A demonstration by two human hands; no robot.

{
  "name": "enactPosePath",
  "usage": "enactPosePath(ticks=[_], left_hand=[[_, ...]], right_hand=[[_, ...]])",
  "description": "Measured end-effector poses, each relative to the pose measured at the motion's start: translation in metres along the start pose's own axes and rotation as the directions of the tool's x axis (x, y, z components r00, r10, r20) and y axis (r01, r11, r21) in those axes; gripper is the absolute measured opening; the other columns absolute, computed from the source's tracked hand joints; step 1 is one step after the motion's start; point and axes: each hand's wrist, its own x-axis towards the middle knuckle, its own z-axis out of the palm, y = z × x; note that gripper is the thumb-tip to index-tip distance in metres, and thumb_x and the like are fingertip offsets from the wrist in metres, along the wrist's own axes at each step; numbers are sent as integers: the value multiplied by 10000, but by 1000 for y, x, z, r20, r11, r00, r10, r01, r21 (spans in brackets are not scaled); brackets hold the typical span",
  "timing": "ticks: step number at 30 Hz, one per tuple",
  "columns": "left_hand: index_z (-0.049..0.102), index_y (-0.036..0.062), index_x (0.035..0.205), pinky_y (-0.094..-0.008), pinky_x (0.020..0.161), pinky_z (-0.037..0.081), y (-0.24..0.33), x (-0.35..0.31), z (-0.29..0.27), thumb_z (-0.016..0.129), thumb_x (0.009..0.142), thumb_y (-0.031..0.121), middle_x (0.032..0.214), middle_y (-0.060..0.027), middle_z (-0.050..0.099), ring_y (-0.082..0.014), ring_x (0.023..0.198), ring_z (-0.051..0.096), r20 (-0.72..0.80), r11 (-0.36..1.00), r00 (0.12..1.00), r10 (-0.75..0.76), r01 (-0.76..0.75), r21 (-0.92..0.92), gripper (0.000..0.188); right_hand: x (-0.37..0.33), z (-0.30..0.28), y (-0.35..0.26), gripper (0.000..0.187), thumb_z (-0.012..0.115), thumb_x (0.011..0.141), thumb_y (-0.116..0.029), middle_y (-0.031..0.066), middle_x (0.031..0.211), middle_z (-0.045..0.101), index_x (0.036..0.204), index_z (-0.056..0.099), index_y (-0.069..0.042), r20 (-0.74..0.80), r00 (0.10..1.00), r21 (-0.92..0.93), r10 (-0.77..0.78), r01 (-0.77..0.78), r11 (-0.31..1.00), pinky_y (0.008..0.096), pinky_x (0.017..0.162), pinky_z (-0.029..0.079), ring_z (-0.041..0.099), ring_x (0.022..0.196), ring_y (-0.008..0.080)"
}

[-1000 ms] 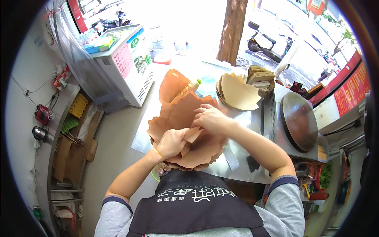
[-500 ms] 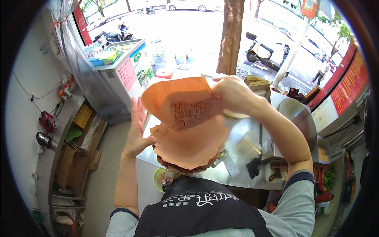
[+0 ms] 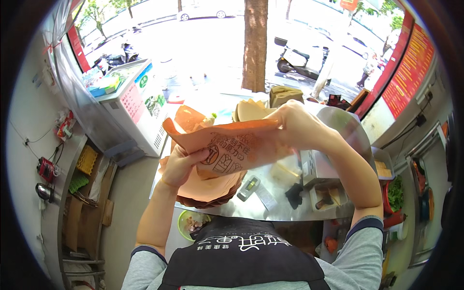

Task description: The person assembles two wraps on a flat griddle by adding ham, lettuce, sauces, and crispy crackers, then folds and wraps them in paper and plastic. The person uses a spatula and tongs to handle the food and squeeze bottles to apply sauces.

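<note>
A printed brown paper food bag [image 3: 229, 147] is stretched slantwise between my two hands, above the table. My left hand [image 3: 181, 164] pinches its lower left part, thumb lying over the printed face. At the upper right end, my right hand [image 3: 302, 125] is closed around the paper's edge; its fingertips are partly hidden. Beneath the bag sits a thick stack of brown papers [image 3: 205, 192] with ruffled edges, partly covered by it. Pale round flat pieces [image 3: 251, 110] stand just behind the bag.
On the metal table [image 3: 232, 205] are a small grey device [image 3: 248, 187], a black cloth [image 3: 294, 195] and a tray with utensils [image 3: 328, 197]. A round metal plate [image 3: 345, 130] stands right. A green bin [image 3: 182, 225] is below the table's edge; a white freezer [image 3: 130, 106] stands left.
The bag has come down and flattened between my hands. My left hand, open beside the stack before, now grips the bag. The view has shifted, uncovering more of the table.
</note>
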Motion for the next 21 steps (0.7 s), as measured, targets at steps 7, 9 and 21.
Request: enactPosePath(ticks=[7, 9, 21], left_hand=[[635, 50, 1175, -316, 953, 461, 8, -10, 18, 656, 872, 53, 1122, -20, 637, -129, 1079, 575, 212, 893, 890, -405, 334, 302, 304], [642, 32, 1158, -322, 946, 466, 8, -17, 27, 635, 885, 40, 1122, -34, 641, -135, 1072, 579, 297, 933, 899, -323, 251, 256, 273], [506, -53, 1291, -354, 1022, 430, -39, -24, 111, 557, 935, 61, 1276, -153, 561, -218, 1200, 529, 700, 806, 683, -211, 526, -270, 378]], right_hand=[[-51, -15, 0, 176, 693, 828, -218, 136, 709, 639, 906, 718, -62, 369, 902, 118, 224, -284, 952, 328, 661, 487, 613, 653, 268], [-73, -10, 12, 169, 687, 837, -214, 132, 699, 639, 934, 724, -81, 202, 979, 186, -15, -23, 982, 318, 614, 481, 595, 605, 264], [-172, 47, -21, 709, 752, 794, -196, 275, 1434, 362, 1389, 404, -28, 290, 722, 807, 628, 168, -566, 447, 1104, 340, 390, 1336, 342]])
